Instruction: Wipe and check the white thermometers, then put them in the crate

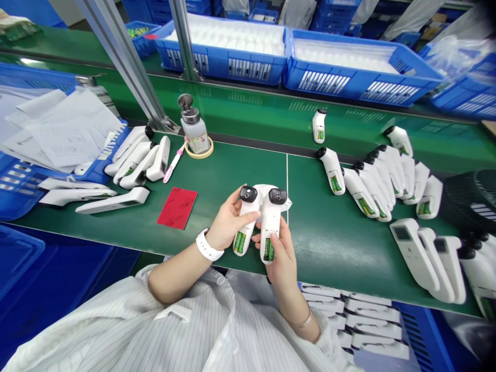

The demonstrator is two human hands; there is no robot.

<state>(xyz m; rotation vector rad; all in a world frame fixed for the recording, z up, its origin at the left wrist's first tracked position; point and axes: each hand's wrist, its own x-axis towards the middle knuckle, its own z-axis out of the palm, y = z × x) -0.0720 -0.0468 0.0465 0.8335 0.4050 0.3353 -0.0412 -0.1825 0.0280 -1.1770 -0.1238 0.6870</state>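
My left hand is closed around a white infrared thermometer with a black head, its thumb lying across the body. In my right hand is a second infrared thermometer, its thumb near the battery bay. Both thermometers are held side by side, heads pointing away from me. Green batteries show in the open bays at their lower ends. Behind the two heads lies something white and crumpled, like a cloth; I cannot tell whether my fingers hold it.
More thermometers stand and lie at the right and left of the green table. A red square pad, a pump bottle and a pink-white pen are at left. Blue baskets line the back shelf.
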